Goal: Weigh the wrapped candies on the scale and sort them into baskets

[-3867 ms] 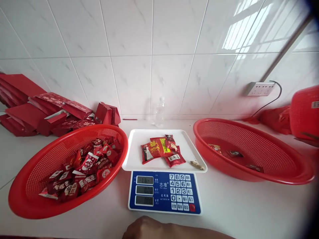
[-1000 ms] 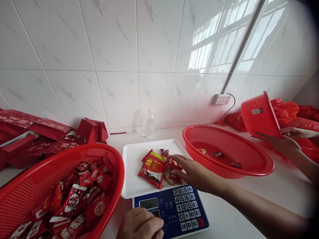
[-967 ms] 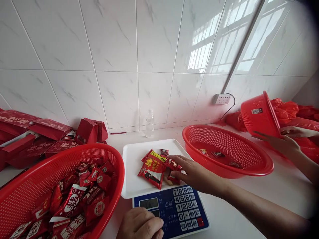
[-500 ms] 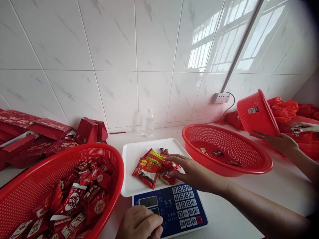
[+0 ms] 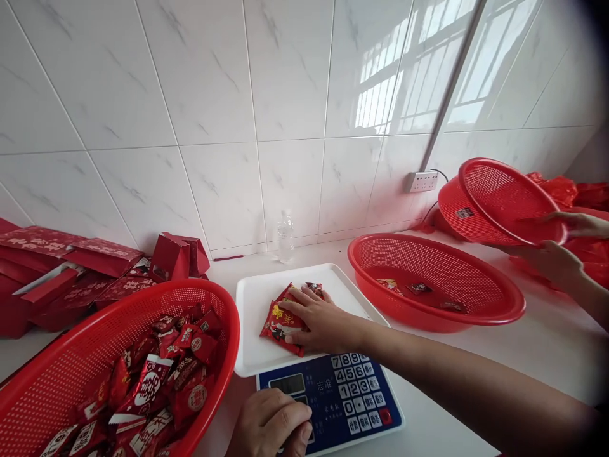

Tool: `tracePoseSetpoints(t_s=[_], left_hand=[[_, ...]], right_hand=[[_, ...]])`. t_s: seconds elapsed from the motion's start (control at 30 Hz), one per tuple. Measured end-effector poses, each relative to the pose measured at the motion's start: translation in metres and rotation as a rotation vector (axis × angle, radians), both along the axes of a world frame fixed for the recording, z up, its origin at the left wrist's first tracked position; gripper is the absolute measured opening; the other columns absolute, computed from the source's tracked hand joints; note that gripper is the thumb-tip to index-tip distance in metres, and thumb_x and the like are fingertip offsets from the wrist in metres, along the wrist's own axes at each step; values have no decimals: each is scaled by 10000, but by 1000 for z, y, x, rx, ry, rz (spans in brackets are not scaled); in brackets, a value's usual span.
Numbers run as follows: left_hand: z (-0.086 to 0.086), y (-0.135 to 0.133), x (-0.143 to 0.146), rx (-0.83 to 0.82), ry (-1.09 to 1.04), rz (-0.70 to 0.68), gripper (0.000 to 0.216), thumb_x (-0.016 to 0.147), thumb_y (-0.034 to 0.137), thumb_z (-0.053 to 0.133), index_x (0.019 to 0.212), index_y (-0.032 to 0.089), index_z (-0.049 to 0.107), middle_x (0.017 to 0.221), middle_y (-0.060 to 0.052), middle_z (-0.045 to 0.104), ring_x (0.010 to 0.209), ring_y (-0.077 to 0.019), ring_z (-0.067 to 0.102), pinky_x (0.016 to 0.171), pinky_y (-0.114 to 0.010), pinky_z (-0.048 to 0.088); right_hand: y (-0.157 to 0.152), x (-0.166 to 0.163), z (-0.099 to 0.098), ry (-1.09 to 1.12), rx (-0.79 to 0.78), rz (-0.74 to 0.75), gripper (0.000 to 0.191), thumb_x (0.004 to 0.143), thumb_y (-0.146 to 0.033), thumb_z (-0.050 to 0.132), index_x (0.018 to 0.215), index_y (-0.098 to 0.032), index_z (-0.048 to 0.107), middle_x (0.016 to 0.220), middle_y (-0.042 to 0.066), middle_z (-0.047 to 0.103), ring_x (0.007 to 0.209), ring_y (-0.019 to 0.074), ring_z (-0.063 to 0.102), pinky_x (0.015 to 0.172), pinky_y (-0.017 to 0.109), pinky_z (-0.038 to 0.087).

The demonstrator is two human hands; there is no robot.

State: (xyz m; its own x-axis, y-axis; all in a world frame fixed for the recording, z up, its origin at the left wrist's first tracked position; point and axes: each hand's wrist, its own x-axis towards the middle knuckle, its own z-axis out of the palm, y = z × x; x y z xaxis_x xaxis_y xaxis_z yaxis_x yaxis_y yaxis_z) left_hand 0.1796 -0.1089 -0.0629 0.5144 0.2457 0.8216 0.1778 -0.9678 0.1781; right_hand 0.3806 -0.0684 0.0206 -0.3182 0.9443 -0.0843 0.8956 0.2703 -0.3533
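While the left grip [image 5: 271, 422] sits at the bottom centre of the frame, curled over the near left corner of the scale [image 5: 328, 406], the right grip [image 5: 323, 320] is clearly the nearer one: I have it palm-down on the red packet [image 5: 277, 320], in the middle of the white tray [image 5: 252, 346]. The packet lies beneath and just left of those fingers, poking out past the fingertips; its long axis I can't read, with the hand covering one side. My forearm stretches from the lower right, fingers pointing left. Thumb and fingers stand apart, but whether they pinch anything underneath, I can't tell. The left one's palm is hidden, so no telling there either. A small dark packet [image 5: 314, 289] shows just above the knuckles. The filled basket [image 5: 228, 311], lower left, stands well apart from my right side.
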Motion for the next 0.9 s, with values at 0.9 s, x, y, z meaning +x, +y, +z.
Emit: tracePoseSetpoints(t_s=[0.9], left_hand=[[0,-1,5,-32,-3,-12,163,984,186,446,937,186,602,656,-1,675,527,-127,643,534,-228,528]], right_hand=[[11,73,-3,103,122,-282,438,915,-301,510,1345,-223,548,1296,73,620,1075,214,644,912,320,524]])
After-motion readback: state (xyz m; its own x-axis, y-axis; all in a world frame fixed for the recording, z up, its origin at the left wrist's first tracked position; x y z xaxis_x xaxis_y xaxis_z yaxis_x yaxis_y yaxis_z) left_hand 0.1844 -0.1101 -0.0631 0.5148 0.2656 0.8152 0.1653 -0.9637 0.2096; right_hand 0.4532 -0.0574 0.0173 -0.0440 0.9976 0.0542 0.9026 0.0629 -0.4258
